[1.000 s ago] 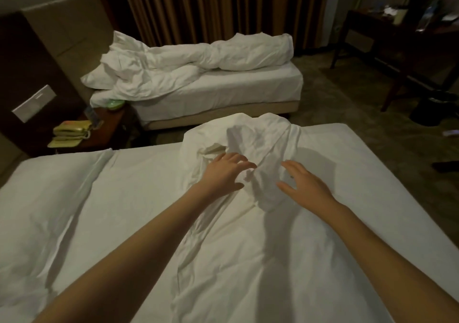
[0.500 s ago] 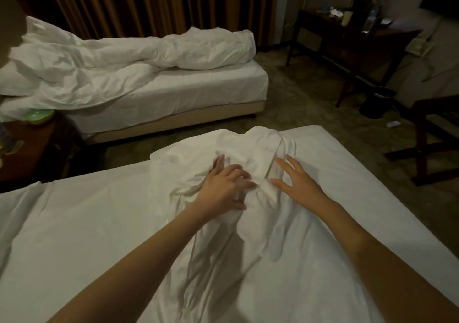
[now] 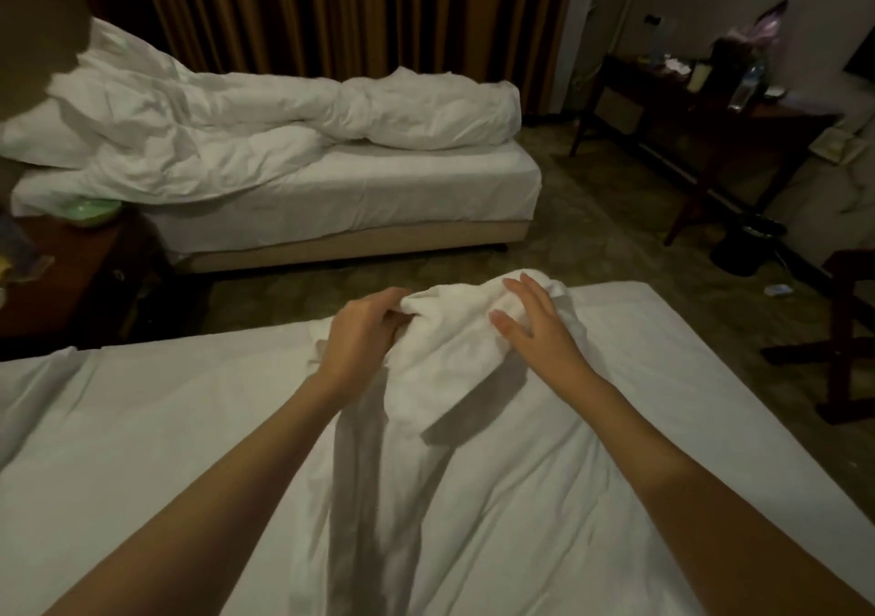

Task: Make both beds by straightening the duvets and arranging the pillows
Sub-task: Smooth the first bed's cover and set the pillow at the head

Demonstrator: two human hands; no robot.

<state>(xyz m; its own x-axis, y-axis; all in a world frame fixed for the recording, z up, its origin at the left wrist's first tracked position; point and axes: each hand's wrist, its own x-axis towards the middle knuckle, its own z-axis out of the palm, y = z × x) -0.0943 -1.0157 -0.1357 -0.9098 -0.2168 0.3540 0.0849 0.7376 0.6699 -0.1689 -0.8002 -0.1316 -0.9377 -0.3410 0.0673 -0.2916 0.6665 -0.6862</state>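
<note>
Near bed (image 3: 663,426): I see the duvet (image 3: 454,355) bunched into a raised fold at the far edge. My left hand (image 3: 360,345) has its grip clenched on the fold's left end, fingers curled into the fabric. My right hand (image 3: 535,326) lies on the fold's right side, fingers straight and spread, grip released, touching only. Creases run from the fold back toward me. Far bed (image 3: 379,198): second duvet (image 3: 284,113) crumpled in a long heap, a pillow (image 3: 33,141) at its left end. Dark counter (image 3: 710,113) at right, cluttered.
</note>
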